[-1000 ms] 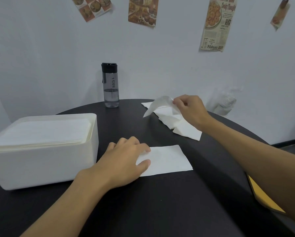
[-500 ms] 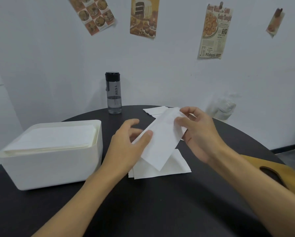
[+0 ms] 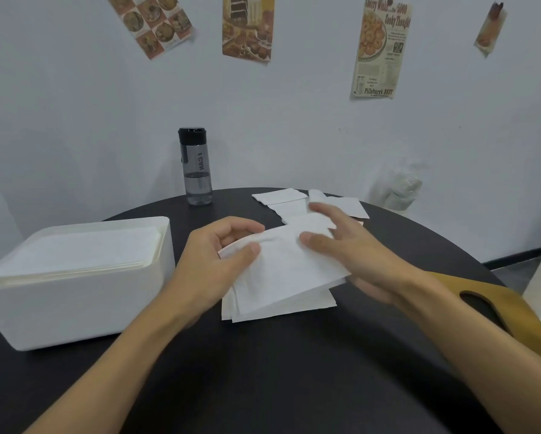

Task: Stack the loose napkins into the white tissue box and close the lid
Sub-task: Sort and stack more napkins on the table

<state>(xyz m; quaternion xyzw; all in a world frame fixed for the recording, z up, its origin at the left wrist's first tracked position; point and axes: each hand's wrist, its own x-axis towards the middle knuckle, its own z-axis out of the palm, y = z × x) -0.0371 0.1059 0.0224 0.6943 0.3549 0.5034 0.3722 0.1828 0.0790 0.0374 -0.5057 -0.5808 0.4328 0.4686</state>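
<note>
Now both hands meet over the middle of the round black table (image 3: 294, 386), working one napkin (image 3: 288, 261) between them. The left hand (image 3: 213, 264) pinches the napkin's left edge, thumb on top and fingers curled under it. The right hand (image 3: 350, 245) lies on the napkin's right end with its fingers spread and slightly blurred, the thumb pressing the top surface; whether the fingers beneath actually grip the sheet cannot be told. That napkin sits tilted, its far right corner higher, directly above a small pile (image 3: 278, 305) of flat napkins lying on the table, whose near edges peek out below it. Further back, near the table's far edge, more loose napkins (image 3: 281, 198) lie scattered and overlapping, partly hidden behind the right hand. The white box (image 3: 75, 302) stands at the left of the table, well apart from the scattered sheets and just beside the left wrist. It is open at the top, and a stack (image 3: 75, 252) of napkins fills it up to the rim. A lid cannot be made out. A dark bottle (image 3: 195, 167) with a black cap stands upright at the back, against the white wall (image 3: 294, 126), where several food posters (image 3: 382, 48) hang. A yellow-brown chair back (image 3: 513, 308) shows at the right edge, beneath the right forearm.
</note>
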